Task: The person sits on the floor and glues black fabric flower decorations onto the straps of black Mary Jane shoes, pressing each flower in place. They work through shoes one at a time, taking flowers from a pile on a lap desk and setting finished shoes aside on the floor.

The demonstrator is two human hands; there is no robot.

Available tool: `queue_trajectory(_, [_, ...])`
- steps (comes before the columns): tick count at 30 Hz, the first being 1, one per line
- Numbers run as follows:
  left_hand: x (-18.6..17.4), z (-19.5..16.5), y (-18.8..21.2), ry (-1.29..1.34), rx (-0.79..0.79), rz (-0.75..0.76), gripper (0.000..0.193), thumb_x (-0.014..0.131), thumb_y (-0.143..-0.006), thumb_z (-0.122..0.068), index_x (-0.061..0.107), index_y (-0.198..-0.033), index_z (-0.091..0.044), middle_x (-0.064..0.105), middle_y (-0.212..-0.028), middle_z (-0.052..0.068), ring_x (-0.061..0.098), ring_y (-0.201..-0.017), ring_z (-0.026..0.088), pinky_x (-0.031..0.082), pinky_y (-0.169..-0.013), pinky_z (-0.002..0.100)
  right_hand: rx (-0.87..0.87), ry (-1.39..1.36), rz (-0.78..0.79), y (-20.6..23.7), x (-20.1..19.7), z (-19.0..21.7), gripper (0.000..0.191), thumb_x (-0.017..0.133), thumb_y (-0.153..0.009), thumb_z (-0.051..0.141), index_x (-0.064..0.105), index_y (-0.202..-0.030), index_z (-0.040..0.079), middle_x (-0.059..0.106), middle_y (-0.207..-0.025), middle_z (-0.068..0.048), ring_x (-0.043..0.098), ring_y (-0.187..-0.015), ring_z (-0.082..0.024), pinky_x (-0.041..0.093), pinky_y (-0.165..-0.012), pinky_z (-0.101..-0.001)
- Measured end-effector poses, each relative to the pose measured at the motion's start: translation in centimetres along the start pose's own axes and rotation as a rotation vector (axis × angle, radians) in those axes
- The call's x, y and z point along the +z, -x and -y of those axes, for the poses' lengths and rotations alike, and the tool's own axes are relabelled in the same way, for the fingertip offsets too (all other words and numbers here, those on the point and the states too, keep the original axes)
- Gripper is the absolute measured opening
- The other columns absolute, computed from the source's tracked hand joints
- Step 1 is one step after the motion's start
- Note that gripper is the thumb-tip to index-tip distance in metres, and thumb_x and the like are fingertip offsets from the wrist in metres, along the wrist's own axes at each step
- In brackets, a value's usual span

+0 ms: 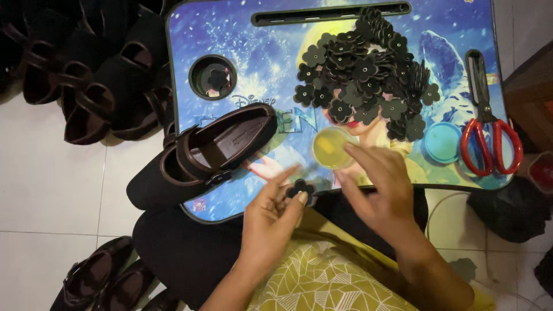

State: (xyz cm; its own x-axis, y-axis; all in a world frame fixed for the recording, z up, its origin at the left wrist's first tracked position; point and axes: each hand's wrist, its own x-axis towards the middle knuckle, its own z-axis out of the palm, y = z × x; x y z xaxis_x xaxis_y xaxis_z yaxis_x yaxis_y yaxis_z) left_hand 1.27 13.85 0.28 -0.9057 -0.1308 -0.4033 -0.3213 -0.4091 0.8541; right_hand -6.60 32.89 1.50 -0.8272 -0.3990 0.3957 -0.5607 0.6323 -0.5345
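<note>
left hand [271, 210]: pinches a small black flower piece [300, 190] between thumb and fingertips, at the near edge of the desk [259, 46], just right of the shoe's toe.
right hand [377, 184]: fingers loosely spread, holding nothing; fingertips at the rim of the glue pot [329, 147], touching or just over it, can't tell which.
glue pot: small round tub, yellowish contents, lid off, near-centre of desk.
lid [442, 142]: blue, round, flat on desk, right of the pot, just left of the scissors.
scissors [488, 129]: red handles, black blades, shut, lying along the right edge of the desk.
flower pile [368, 75]: heap of black flower pieces, far half of desk, behind the pot.
cup hole [212, 76]: round recess at left of desk, one flower piece inside.
shoe [201, 155]: dark brown, strapped, lying across the desk's near-left corner, heel hanging off the edge.
more shoes [86, 75]: dark pile on floor, far left; a few more at near left.
lap: yellow patterned cloth [322, 276] under both wrists.
</note>
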Motion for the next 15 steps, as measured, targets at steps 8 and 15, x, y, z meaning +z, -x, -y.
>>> queue_trajectory(8, [-1.5,1.1,-0.3,-0.007,0.026,-0.085,0.026,0.076,-0.092,0.001,0.071,-0.117,0.005,0.065,-0.092,0.001,0.054,-0.073,0.003,0.043,-0.061,0.019,-0.118,0.147,0.045,-1.8,0.9,-0.1,0.041,0.088,-0.079,0.022,0.074,-0.114,0.006,0.062,-0.138,-0.017,0.054,-0.129,-0.037,0.043,-0.109,-0.0482])
queue_trajectory(15, [-2.6,1.9,0.0,0.043,0.057,-0.064,0.021,0.071,-0.091,0.000,0.071,-0.112,0.001,0.074,-0.106,0.004,0.066,-0.092,0.005,0.053,-0.080,0.021,-0.159,0.168,0.071,-2.7,1.4,0.2,0.043,0.088,-0.077,0.029,0.075,-0.109,0.004,0.060,-0.140,-0.020,0.050,-0.131,-0.042,0.040,-0.111,-0.0506])
